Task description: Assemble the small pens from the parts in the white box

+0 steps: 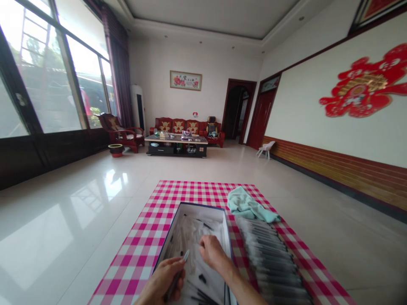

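Observation:
My left hand is closed around a pen-like piece with a dark barrel and a clear, pointed end. It is over the near left side of an open white box with a dark blue rim. Above the middle of the box, my right hand has its fingers curled together; whatever they pinch is hidden. Clear thin tubes and several small black parts lie loose in the box. Right of it, a long stack of dark, slim pens in clear wrapping sits beside my right forearm.
A mint-green cloth lies crumpled beyond the stack. Everything rests on a pink-and-white checked tablecloth. Farther off are a low coffee table, a red sofa, a wooden armchair and a small pale chair.

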{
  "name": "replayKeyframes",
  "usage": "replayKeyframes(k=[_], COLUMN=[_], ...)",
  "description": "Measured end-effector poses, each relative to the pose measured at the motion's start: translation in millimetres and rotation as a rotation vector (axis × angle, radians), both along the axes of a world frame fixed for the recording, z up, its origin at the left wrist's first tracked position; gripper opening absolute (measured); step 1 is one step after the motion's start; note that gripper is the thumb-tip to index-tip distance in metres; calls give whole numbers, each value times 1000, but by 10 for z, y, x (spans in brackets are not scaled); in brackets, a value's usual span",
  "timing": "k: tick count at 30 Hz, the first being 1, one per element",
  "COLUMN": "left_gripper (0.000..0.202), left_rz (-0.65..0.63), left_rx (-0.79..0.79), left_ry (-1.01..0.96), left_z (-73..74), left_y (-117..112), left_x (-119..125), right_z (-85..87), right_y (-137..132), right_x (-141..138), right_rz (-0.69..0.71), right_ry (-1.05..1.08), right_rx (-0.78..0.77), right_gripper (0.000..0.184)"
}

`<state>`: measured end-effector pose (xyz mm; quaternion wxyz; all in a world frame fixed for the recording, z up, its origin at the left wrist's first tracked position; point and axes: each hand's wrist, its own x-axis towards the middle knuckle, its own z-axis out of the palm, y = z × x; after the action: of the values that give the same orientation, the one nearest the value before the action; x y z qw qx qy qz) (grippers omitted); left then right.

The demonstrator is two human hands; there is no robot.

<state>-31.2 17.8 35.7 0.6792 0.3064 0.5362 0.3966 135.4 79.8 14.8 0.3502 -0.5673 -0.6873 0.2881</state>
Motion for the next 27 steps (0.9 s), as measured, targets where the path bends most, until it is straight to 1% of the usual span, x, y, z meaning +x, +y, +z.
replayKeyframes(k=[3,6,8,10,11,12,14,16,18,20,23,27], left_gripper=[35,46,52,47,44,41,38,35,35,36,38,35], left_rz=[-65,-123,-101,-44,-20,-3,21,43,32,20,-31,-120], left_rx=[102,223,289,383,409,424,446,467,450,426,447,525], left_ry=[80,210,278,329,339,342,343,352,347,338,334,379], left_z=[21,-78,-187,-270,-286,-281,-214,-106,-7,54,72,30], left_y=[9,12,21,28,25,18,-10,-51,-92,-119,-132,-124], left_x=[3,10,10,7,4,3,4,12,24,33,38,41], right_z=[83,131,138,134,130,126,115,103,97,113,190,304], right_y=[-82,-249,-363,-446,-471,-485,-489,-475,-467,-476,-521,-573], right_x=[103,173,186,175,164,151,126,110,103,101,100,102], right_rz=[48,86,69,25,5,-8,-20,-43,-76,-90,-101,-129], right_ry=[118,248,403,596,678,731,746,718,683,670,697,705], right_rx=[-116,-212,-279,-355,-388,-409,-406,-371,-324,-285,-264,-254], right_gripper=[13,24,29,32,32,31,30,29,30,31,33,33])
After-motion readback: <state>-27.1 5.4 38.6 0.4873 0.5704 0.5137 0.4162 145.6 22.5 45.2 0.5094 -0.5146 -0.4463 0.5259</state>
